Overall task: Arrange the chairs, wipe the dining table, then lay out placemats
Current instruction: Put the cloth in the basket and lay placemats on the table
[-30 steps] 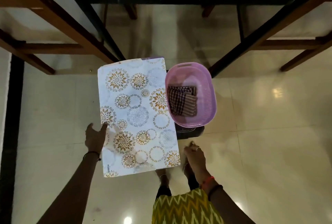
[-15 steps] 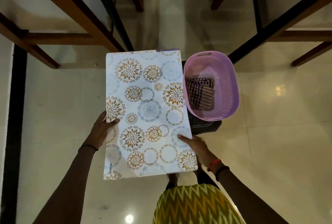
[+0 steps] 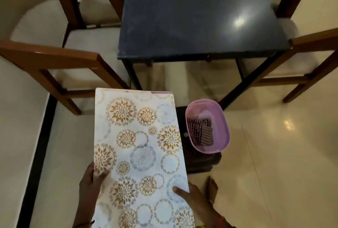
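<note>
Cream tiled floor (image 3: 274, 154), dark dining table (image 3: 192, 17), low dark stool (image 3: 199, 162) bearing pink basket (image 3: 222, 116)

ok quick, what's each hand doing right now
Left hand: holds the left edge of the white flower-patterned rectangular placemat, thumb on top.
Right hand: holds the same placemat's right edge, thumb on top.
</note>
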